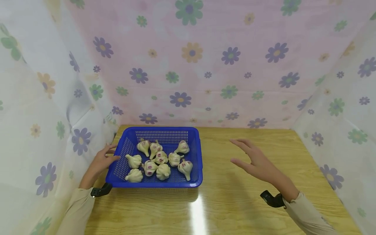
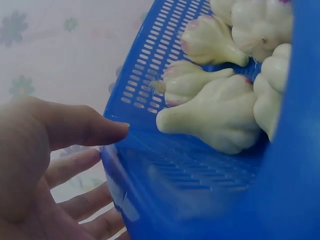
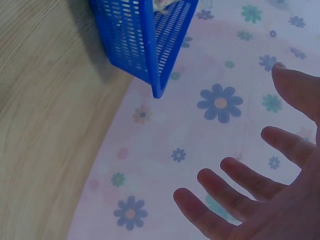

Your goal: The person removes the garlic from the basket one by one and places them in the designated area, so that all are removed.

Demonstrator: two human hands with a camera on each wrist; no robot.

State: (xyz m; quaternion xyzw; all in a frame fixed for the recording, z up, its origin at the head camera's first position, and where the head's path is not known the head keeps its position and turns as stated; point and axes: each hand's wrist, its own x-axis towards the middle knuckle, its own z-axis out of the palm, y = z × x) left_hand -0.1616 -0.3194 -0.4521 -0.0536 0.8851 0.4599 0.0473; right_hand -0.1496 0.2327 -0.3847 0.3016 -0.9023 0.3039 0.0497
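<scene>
A blue plastic basket (image 1: 154,184) with slotted walls stands at the left of the wooden table. Several pale garlic bulbs (image 1: 163,172) with purple patches lie loose in it. My left hand (image 1: 101,161) is at the basket's left side; in the left wrist view its thumb (image 2: 95,126) reaches the rim while the other fingers lie spread along the outer wall. Well to the right of the basket, my right hand (image 1: 258,162) hovers above the table, fingers and thumb apart, holding nothing. The right wrist view shows its fingers (image 3: 225,192) loosely extended, away from the basket.
Flower-patterned cloth (image 1: 205,65) walls in the table at the back and both sides. The wooden table top (image 1: 223,202) extends right and in front of the basket. A dark wrist camera (image 1: 272,199) sits on the right wrist, another (image 1: 101,190) on the left.
</scene>
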